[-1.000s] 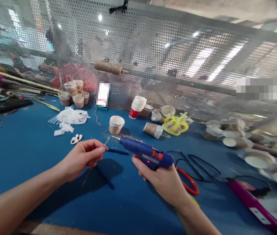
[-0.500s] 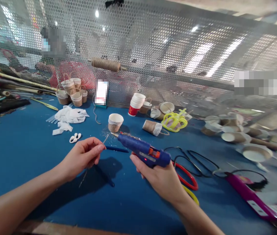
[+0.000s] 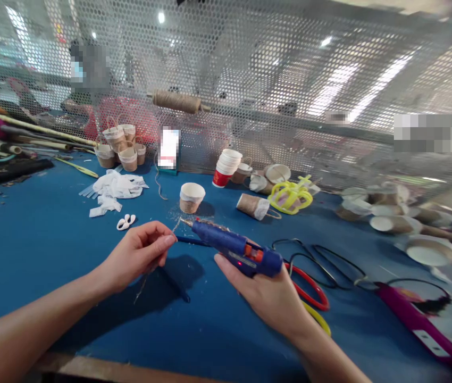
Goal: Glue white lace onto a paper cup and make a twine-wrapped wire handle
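Note:
My right hand [image 3: 268, 290] grips a blue hot glue gun [image 3: 236, 249] with an orange trigger and a lit red light, its nozzle pointing left. My left hand [image 3: 140, 254] is closed in a pinch on a thin strand of twine [image 3: 175, 227] whose upper end sits just at the nozzle tip; the rest of the strand hangs below the fingers. Both hands hover over the blue table [image 3: 42, 250]. A twine-wrapped paper cup [image 3: 191, 197] stands just behind the nozzle.
Scissors with red handles [image 3: 309, 290] and black cables lie right of my right hand. Behind are stacked paper cups [image 3: 226, 167], a yellow crown shape [image 3: 292, 197], white scraps [image 3: 114, 189], more wrapped cups [image 3: 120, 149] and a perforated metal screen [image 3: 250, 80]. A person sits beyond it.
Both hands stay almost in place with the glue gun's nozzle at the strand; the view has shifted slightly.

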`<state>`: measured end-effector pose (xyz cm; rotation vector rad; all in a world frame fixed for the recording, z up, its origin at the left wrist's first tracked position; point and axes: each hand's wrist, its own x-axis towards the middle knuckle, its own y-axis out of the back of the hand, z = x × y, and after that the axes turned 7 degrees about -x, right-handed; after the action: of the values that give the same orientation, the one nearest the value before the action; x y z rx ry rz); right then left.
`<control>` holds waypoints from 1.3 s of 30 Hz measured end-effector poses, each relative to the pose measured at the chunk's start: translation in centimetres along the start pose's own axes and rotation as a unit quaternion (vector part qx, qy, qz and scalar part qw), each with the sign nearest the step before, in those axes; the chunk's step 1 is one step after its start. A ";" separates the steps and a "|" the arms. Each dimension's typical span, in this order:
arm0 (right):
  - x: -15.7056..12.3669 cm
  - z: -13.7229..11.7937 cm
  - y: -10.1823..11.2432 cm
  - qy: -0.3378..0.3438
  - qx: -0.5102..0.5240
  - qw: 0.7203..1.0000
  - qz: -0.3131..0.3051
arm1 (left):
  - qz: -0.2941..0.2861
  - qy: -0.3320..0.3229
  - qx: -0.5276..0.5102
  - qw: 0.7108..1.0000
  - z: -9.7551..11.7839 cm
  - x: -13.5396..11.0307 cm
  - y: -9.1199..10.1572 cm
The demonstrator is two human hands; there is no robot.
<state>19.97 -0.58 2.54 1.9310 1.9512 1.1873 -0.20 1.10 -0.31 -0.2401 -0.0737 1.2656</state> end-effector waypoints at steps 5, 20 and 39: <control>-0.1 0.1 0.1 0.011 -0.053 0.999 0.003 | 0.010 -0.001 0.002 1.000 0.2 0.0 -0.2; -0.5 0.8 0.2 0.045 -0.063 0.997 -0.006 | 0.014 -0.019 0.026 0.999 0.5 -0.2 -0.3; -0.8 1.8 0.1 0.053 -0.075 0.996 -0.009 | 0.020 -0.029 0.037 0.999 0.7 -0.2 -0.4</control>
<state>21.27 -0.58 1.05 1.8081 1.8647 1.4136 -0.04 0.89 0.45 -0.1414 -0.0710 1.3118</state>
